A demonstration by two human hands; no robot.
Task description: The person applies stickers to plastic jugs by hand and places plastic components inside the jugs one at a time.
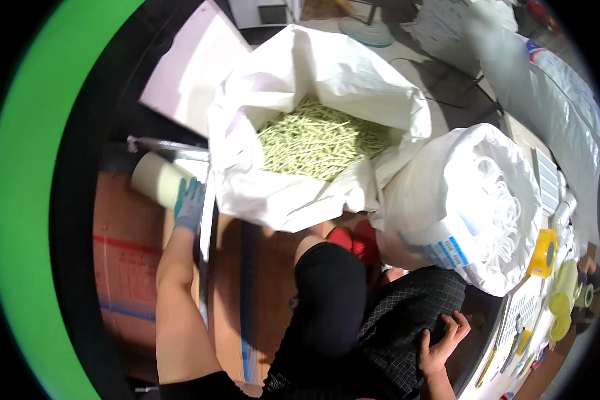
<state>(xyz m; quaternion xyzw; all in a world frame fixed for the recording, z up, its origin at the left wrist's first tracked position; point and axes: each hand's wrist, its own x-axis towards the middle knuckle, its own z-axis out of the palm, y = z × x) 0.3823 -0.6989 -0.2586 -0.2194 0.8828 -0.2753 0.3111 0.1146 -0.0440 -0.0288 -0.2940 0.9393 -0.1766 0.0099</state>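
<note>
My left hand [189,204], in a pale glove with teal on it, reaches out to the left with its fingers stretched. It is beside the end of a cream cylinder [157,179], perhaps a roll; whether it touches it I cannot tell. A metal-edged rail [207,247] runs just right of the wrist. My right hand [442,345] is bare and rests on my checked dark shorts [407,320], fingers apart and holding nothing. In front of my knees stands a large white woven sack [260,200], its mouth spread around many short pale-green sticks [313,143].
Right of the sack, a white-lined tub [413,220] holds looped white rings [497,213]. A worktop at the right carries a yellow tape dispenser [543,253], tape rolls [561,303] and small tools. Cardboard boxes [123,267] stand at the left. A white panel [193,67] leans behind.
</note>
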